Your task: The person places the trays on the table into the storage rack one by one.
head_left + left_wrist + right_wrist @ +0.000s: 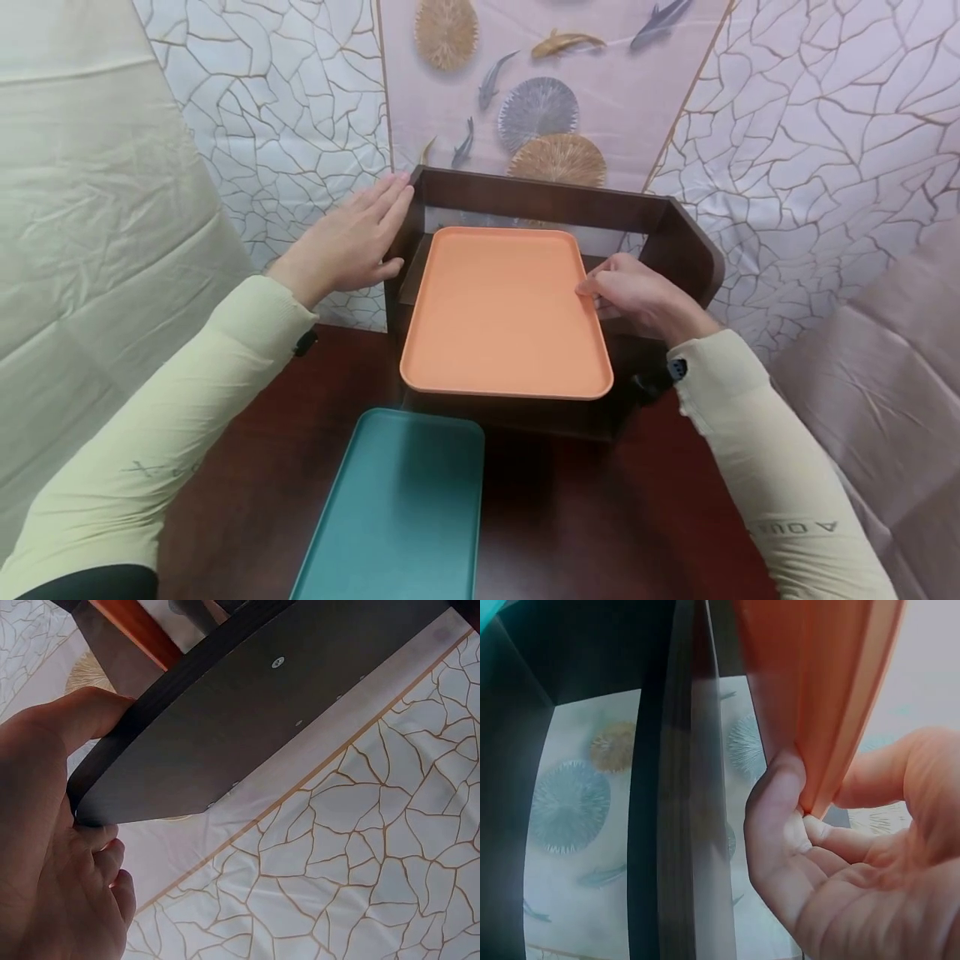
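Observation:
My right hand pinches the right rim of an orange tray; in the right wrist view the thumb and fingers close on that tray edge. Tilted toward me, the tray sits at the dark brown wooden shelf unit, whose inside it partly hides. Its far end is at the shelf opening. My left hand rests with straight fingers against the unit's left side panel, its thumb near the front edge. Lower down, a teal tray lies on the table.
The dark red-brown table extends below the unit. Behind stands a cloth with a crackle pattern and a pink panel with fish and round motifs. Beige cloth drapes hang at the left and right.

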A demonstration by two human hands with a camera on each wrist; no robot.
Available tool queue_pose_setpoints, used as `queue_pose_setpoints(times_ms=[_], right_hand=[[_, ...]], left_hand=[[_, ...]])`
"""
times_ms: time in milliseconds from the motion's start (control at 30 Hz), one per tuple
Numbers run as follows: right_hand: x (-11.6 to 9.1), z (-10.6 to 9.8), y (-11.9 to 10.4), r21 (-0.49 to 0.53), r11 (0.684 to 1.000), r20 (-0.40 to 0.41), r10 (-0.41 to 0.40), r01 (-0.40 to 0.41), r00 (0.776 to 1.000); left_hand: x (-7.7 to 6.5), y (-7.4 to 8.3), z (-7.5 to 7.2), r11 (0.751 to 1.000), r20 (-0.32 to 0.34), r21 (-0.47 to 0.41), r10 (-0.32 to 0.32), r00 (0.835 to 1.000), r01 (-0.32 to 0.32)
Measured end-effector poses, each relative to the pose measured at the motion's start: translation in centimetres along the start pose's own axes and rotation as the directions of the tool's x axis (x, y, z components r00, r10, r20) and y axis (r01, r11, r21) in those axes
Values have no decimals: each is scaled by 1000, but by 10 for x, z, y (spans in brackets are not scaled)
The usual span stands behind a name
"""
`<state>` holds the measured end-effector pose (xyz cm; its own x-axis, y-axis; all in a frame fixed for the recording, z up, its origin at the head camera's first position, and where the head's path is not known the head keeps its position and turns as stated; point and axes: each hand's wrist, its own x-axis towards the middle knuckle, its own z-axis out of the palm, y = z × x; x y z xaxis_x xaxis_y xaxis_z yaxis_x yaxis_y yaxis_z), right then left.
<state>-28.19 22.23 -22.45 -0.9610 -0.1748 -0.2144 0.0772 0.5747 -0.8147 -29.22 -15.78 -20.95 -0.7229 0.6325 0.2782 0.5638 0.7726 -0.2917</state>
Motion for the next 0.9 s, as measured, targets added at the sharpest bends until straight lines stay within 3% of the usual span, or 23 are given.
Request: queue_pose_setpoints(times_ms=[267, 400, 900], right_hand=[[29, 8, -6, -27, 999, -67, 39, -41, 997], [39, 10, -6, 13, 999, -78, 43, -42, 996], [60, 22, -8, 96, 995, -12, 38, -37, 999]], left_hand=[[0, 1, 2, 1000, -3, 8, -12, 1000, 12], [1, 2, 1, 1000, 4, 17, -12, 1000, 12], [1, 1, 1, 999, 37, -25, -43, 998, 44]])
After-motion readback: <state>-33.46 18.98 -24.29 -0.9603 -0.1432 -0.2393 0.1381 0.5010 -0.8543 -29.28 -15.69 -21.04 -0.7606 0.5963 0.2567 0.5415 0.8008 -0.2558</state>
